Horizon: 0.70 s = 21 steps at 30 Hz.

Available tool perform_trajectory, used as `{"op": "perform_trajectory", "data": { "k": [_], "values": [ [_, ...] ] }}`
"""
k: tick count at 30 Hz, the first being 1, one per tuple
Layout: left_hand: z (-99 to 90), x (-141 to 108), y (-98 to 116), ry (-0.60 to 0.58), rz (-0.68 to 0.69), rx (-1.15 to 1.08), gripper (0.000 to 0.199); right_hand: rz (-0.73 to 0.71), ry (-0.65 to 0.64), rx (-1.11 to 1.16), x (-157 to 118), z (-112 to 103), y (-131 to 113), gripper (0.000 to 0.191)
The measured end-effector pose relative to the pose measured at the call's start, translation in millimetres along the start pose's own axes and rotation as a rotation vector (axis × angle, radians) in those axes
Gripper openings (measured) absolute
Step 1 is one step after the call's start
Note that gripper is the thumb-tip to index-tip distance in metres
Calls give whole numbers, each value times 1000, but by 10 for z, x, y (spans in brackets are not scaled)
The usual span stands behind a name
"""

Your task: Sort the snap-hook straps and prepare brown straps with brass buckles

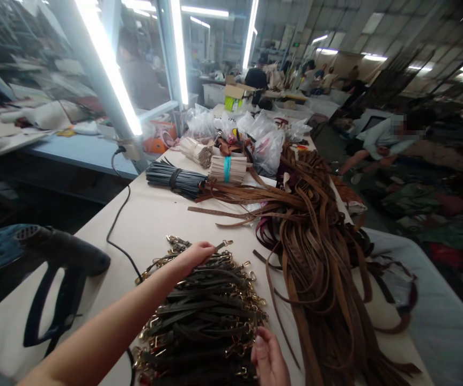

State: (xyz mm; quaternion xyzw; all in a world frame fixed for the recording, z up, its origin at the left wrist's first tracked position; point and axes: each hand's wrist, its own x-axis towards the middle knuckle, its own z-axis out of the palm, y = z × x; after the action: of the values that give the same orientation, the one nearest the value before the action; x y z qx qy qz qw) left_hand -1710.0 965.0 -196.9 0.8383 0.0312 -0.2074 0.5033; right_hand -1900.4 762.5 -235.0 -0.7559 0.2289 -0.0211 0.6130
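Observation:
A large pile of dark olive straps (207,311) with gold-coloured clasps and buckles lies on the pale table. My left hand (199,254) reaches over the far end of the pile, its fingers pinched on one strap whose gold clasp sticks out to the right. At the pile's right edge near the bottom, my right hand (269,356) has thumb and fingers curled together close to a clasp; whatever is between them is too small to make out. Long brown leather strips (320,268) spread to the right of both hands.
A heat gun (64,268) stands at the left, its black cable crossing the table. Bundles of dark strips (175,179) and cream strips (228,169) lie farther back, before clear plastic bags (263,136). A translucent bin (436,311) is at right; a person (380,142) sits beyond.

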Motion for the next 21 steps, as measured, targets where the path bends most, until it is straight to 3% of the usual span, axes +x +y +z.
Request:
{"op": "perform_trajectory", "data": {
  "k": [4,7,9,14,21],
  "values": [
    [-24,-785,211,-134,-5,-340,30,-181,-123,-56,30,-67,-360,39],
    [165,-1293,342,-294,-131,-924,21,-283,-231,-109,-39,-77,-575,34],
    [328,-1529,407,-320,-217,-1168,17,-335,-240,-148,-108,-101,-638,31],
    [664,-1853,520,-327,-345,-1371,19,-404,-207,-206,-253,-261,-593,29],
    [954,-2087,603,-388,-339,-1462,17,-429,-225,-232,-316,-501,-491,28]
  ]
}}
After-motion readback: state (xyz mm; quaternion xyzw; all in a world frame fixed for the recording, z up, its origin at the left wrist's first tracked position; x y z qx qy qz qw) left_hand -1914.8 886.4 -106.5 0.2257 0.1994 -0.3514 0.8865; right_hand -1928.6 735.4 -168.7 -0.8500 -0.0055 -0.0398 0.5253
